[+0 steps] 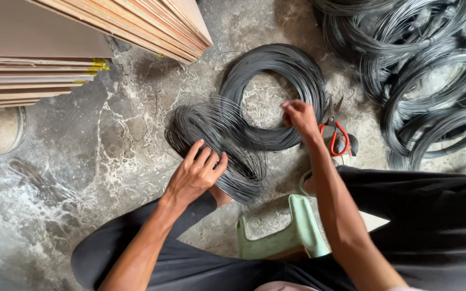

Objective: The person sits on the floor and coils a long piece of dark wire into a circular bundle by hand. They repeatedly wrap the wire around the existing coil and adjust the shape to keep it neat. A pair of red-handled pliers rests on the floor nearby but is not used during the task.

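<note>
From the head camera I look straight down at my own lap and a mottled concrete floor (82, 156), with my knees in dark trousers spread to either side of a pale green low stool (287, 231) that I seem to be sitting on. My left hand (198, 172) lies flat with the fingers spread on a loose bundle of thin dark wire (211, 137), pressing the springy strands down against the floor, I judge so that they do not fan out or unwind. My right hand (299, 116) is raised a little further out, the fingertips pinched together on what looks like a single strand or a few strands at the inner edge of the round wire coil (276, 81); the strand itself is too fine for me to be sure of. That coil lies flat on the floor and overlaps the bundle under my left hand, so the two read as one figure-of-eight mass right in front of me, within easy reach of both hands. Just beside my right wrist lie red-handled scissors (334, 129), blades pointing away from me, kept near for the working hand. At upper right is a heap of more wire coils (432, 81), well apart from my hands. At upper left stand stacked plywood sheets (44, 54), fanned at an angle.
</note>
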